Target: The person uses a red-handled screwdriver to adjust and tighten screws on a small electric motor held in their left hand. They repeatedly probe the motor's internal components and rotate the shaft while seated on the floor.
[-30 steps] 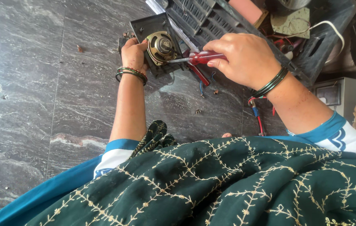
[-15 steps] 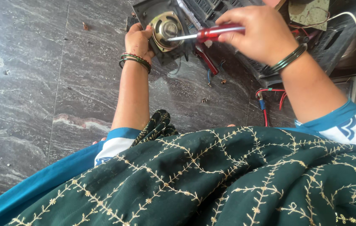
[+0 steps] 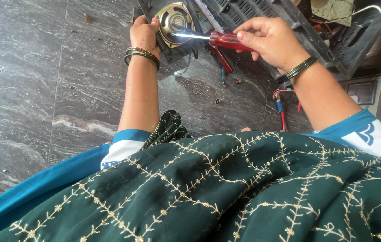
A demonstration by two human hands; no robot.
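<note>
On the stone floor (image 3: 42,89), the left hand (image 3: 143,33) grips the speaker (image 3: 174,20), still seated in its dark panel (image 3: 172,51), while the right hand (image 3: 269,40) clamps a red-handled screwdriver (image 3: 208,38), tip at the speaker's frame.

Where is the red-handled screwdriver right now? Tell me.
In the head view, top centre: the red-handled screwdriver is held in the right hand, its tip pointing left onto the round speaker beside the left hand.

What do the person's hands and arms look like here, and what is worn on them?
Both hands, left hand and right hand, are bare. The left wrist carries stacked red, green and gold bangles; the right wrist has thin dark bangles. Short white sleeves have teal cuffs.
</note>
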